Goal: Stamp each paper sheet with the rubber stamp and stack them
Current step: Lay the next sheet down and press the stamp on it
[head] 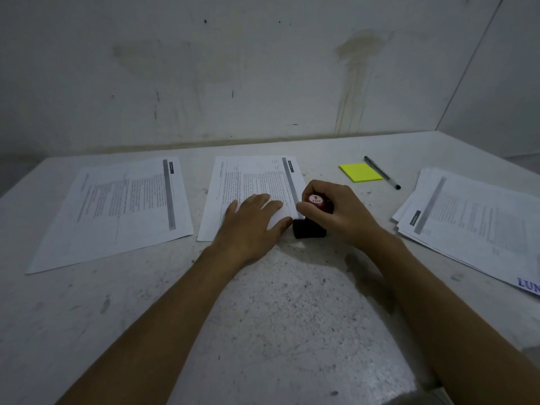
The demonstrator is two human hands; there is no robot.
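I'm in the stamping step. My left hand (pixel 253 222) lies open and flat on the middle sheet (pixel 248 182), pinning it to the table (pixel 292 317). My right hand (pixel 339 211) is wrapped around the red knob of the rubber stamp (pixel 314 217), whose black base sits at the sheet's near right corner; whether it's on paper or just off it, I can't tell. Next, I judge, comes a straight, firm press, then moving the sheet to a stack. The knob's cap reads "TOP" under an arrow.
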